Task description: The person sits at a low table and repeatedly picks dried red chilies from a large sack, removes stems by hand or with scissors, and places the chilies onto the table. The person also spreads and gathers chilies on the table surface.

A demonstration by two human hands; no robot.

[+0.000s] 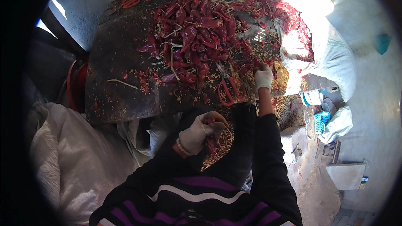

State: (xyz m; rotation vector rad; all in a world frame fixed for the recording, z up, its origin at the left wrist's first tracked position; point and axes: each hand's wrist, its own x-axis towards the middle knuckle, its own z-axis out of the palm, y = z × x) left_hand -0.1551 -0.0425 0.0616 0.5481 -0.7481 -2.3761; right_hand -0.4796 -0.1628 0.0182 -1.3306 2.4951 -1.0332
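Observation:
My left hand (202, 130), in a pale glove with a beaded bracelet at the wrist, is closed around a dried red chili pepper (211, 146) above my lap. My right hand (263, 77), gloved too, reaches over the table's near right part; its fingertips touch red pepper pieces (256, 64), and whether they grip any cannot be told. A large heap of dried red peppers (194, 34) covers the middle of the dark table (116, 47). Scissors with red handles (226, 89) lie open between the heap and the table's near edge, left of my right hand.
Another red-handled pair of scissors (130, 2) lies at the far left. A white woven sack (334, 53) with red peppers at its mouth rests at the right. Seeds and a loose stem (122, 83) are scattered about. A large pale sack (84, 153) stands at lower left, a blue basket (322, 122) at right.

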